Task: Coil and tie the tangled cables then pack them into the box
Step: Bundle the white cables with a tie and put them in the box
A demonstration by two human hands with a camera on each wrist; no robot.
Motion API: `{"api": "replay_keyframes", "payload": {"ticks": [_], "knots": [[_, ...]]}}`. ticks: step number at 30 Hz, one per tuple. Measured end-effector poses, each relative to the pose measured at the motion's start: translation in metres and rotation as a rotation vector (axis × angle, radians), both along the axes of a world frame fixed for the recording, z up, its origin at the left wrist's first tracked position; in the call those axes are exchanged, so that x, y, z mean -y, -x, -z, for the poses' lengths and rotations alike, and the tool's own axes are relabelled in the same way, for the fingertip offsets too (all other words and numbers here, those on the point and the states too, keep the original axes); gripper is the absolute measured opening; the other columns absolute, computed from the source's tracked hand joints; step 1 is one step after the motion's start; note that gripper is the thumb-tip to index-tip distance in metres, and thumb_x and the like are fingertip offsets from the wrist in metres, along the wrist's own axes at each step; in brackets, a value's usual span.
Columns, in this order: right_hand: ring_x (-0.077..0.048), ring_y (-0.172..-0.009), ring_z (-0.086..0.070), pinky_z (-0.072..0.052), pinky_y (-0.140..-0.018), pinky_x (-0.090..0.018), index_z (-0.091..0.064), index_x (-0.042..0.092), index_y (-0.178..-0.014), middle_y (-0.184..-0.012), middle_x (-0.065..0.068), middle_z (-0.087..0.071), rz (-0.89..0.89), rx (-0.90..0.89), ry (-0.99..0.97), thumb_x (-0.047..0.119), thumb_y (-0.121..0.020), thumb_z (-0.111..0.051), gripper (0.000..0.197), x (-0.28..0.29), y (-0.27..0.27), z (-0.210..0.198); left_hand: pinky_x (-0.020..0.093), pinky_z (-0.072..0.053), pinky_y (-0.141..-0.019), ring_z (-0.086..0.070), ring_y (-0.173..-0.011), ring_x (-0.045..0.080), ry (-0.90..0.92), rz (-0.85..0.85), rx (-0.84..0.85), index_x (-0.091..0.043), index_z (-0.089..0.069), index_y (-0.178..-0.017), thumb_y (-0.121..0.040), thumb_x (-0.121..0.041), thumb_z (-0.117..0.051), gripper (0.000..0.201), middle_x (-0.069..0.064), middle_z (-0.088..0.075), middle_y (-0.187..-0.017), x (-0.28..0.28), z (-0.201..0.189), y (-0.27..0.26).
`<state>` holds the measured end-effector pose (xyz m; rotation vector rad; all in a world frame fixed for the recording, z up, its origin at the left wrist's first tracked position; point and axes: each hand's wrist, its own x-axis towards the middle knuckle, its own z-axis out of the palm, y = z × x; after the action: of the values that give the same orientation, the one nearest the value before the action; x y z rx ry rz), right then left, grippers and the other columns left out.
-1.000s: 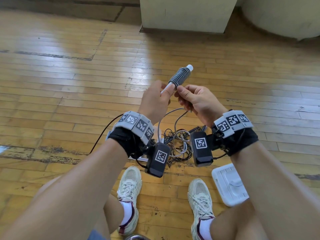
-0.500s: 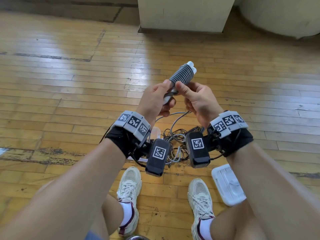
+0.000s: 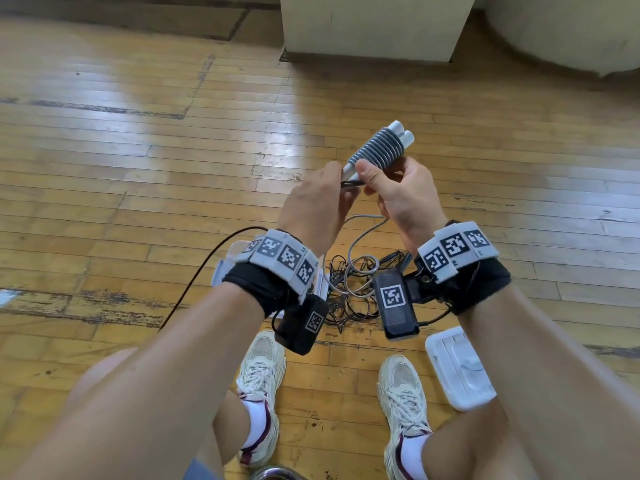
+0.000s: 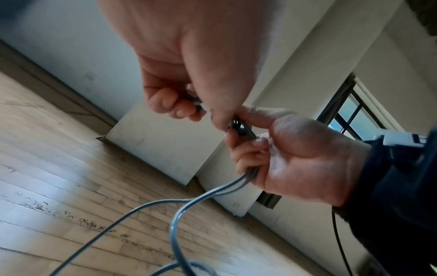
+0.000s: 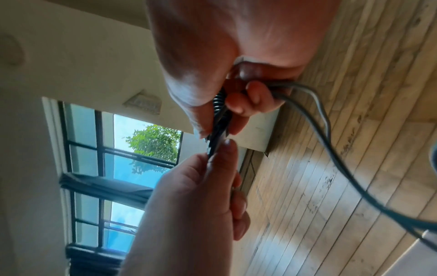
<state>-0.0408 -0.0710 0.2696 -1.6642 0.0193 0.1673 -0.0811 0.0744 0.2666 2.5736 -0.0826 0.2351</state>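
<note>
1. Head view: a grey cable (image 3: 379, 148) wound into a tight coil round two white rods is held up in front of the body, over the wooden floor (image 3: 138, 168).
2. Compared with a second ago, a second white rod end is now seen beside the first at the far end of the coil, and the coil has been raised and shifted slightly to the right.
3. The left hand (image 3: 313, 206) is closed on the near end of the coil, where a dark loop is pinched between thumb and fingers; earlier that loop was not visible.
4. The right hand (image 3: 401, 199) is curled round the coil just beyond, with the thumb pressed on its near windings.
5. From this it is judged that winding is nearly finished and tying has begun; packing is not yet started.
6. Loose grey cable is trailed down from the hands to a tangle of cables (image 3: 353, 289) on the floor near the feet.
7. A white box (image 3: 457, 368) lies on the floor at the near right, well apart from the coil.
8. Left wrist view: two grey strands (image 4: 189, 201) are shown leaving the right fist, hidden in the head view.
9. Right wrist view: the dark tie is shown stretched between both thumbs.
</note>
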Motion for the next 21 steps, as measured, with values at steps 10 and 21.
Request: {"api": "replay_keyframes", "payload": {"ticks": [10, 21], "knots": [[-0.010, -0.057, -0.042, -0.032, -0.054, -0.022, -0.060, 0.005, -0.094, -0.065, -0.001, -0.056, -0.303, -0.156, -0.195, 0.019, -0.103, -0.051, 0.020, 0.007, 0.001, -0.008, 0.033, -0.032, -0.062, -0.047, -0.074, 0.024, 0.163, -0.140, -0.121, -0.010, -0.052, -0.095, -0.106, -0.033, -0.041, 0.028, 0.007, -0.057, -0.085, -0.003, -0.004, -0.005], [-0.011, -0.051, -0.038, -0.029, -0.045, -0.022, -0.061, 0.007, -0.079, -0.060, 0.000, -0.053, -0.203, -0.113, -0.060, 0.029, -0.097, -0.063, 0.028, 0.005, 0.000, -0.005, 0.021, -0.026, -0.040, -0.033, -0.042, 0.008, 1.179, -0.117, -0.408, -0.004, -0.058, -0.092, -0.107, -0.033, -0.040, 0.038, 0.003, -0.047, -0.066, 0.004, -0.015, -0.002]]}}
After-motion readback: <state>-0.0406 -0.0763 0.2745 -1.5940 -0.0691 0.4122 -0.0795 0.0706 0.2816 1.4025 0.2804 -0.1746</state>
